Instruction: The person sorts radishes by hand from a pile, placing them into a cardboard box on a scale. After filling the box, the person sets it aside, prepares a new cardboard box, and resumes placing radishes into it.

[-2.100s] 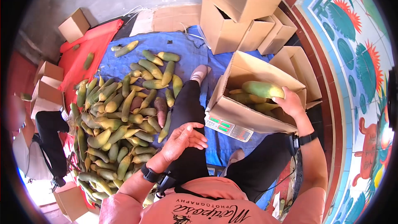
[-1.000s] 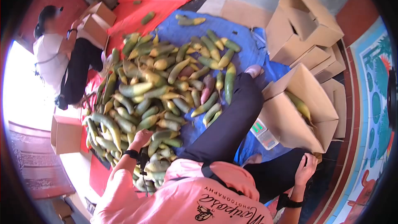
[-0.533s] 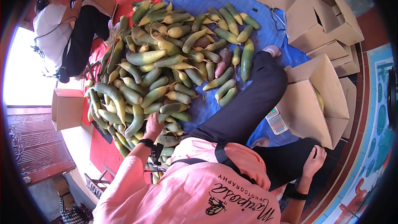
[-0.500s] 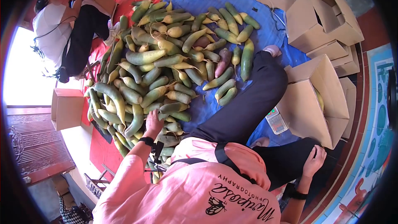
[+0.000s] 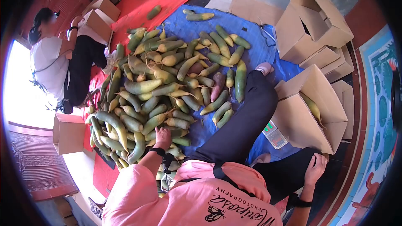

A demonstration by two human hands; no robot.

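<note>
A large pile of green and yellow radishes (image 5: 153,86) lies on blue and red sheets. My left hand (image 5: 163,137) touches the near part of the pile, its fingers curled down over a green radish; how firmly they grip is not visible. On my dark trouser leg, at the right, rests my right hand (image 5: 315,170), its fingers slightly apart and nothing in them. Beside my knee an open cardboard box (image 5: 295,113) holds at least one radish (image 5: 312,109). A small scale (image 5: 275,136) with a lit green display sits against that box.
Another person (image 5: 52,58) sits at the far left by cardboard boxes (image 5: 95,26). An open box (image 5: 69,134) stands left of the pile. More cartons (image 5: 314,33) stand at the upper right. A patterned panel (image 5: 381,96) runs along the right edge.
The view has shifted, showing more of the floor ahead and inside the near box. My left hand has moved slightly right along the pile, and its fingers have curled. My right hand stays on my leg.
</note>
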